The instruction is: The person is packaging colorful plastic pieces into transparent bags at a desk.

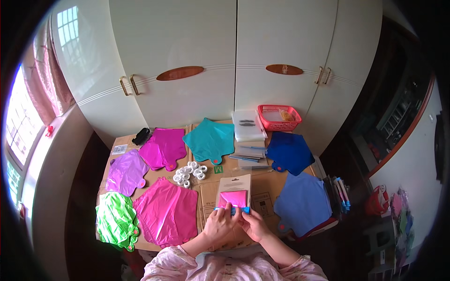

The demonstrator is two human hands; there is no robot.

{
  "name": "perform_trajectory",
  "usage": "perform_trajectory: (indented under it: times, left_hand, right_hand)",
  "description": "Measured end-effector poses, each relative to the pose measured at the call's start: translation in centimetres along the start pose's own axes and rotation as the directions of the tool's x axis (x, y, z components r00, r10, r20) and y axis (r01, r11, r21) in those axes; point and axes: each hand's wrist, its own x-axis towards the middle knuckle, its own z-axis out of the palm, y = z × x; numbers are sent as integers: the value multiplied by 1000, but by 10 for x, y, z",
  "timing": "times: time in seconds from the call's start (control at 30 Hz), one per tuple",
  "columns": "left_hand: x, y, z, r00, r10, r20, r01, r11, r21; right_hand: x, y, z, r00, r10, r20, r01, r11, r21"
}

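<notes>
Close in front of me lies or is held a grey backing card [235,183] with a hang slot at its far end and a blue strip along its near edge. A folded pink foil piece [233,199] rests on the card. My left hand [220,225] presses a fingertip onto the near part of that piece, its other fingers curled at the card's near edge. With thumb and fingers, my right hand [255,226] pinches the card's near right corner. Left of the card sit several small white rings [189,174] in a heap.
Around the cardboard-topped table [208,187] lie flat foil shapes: pink [168,213], green [115,219], lilac [125,173], magenta [164,147], teal [209,139], dark blue [290,152], light blue [302,201]. Clear bags [248,125] and a red basket [280,124] stand at the back.
</notes>
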Motion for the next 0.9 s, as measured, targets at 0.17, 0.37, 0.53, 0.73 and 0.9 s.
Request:
perform_trajectory:
  times: [0.17,0.37,0.53,0.73,0.9]
  left_hand:
    - [4,-2,-16,998,5,-63,-5,1000,5]
    - [0,-8,-21,947,-209,-245,141,953,-269]
    - [-13,-10,-1,678,-611,408,270,-308,-912]
    - [-23,-14,1,724,-330,605,116,-807,-579]
    - [-26,-15,-1,692,-386,610,118,-773,-623]
  right_hand:
    - [3,9,-5,990,-101,-100,104,994,20]
    - [6,12,-12,949,-258,-182,245,965,-89]
    - [3,12,0,952,-307,-8,306,951,-37]
    - [3,22,-23,953,-289,89,289,957,12]
    - [0,7,6,963,-268,-26,256,942,-219]
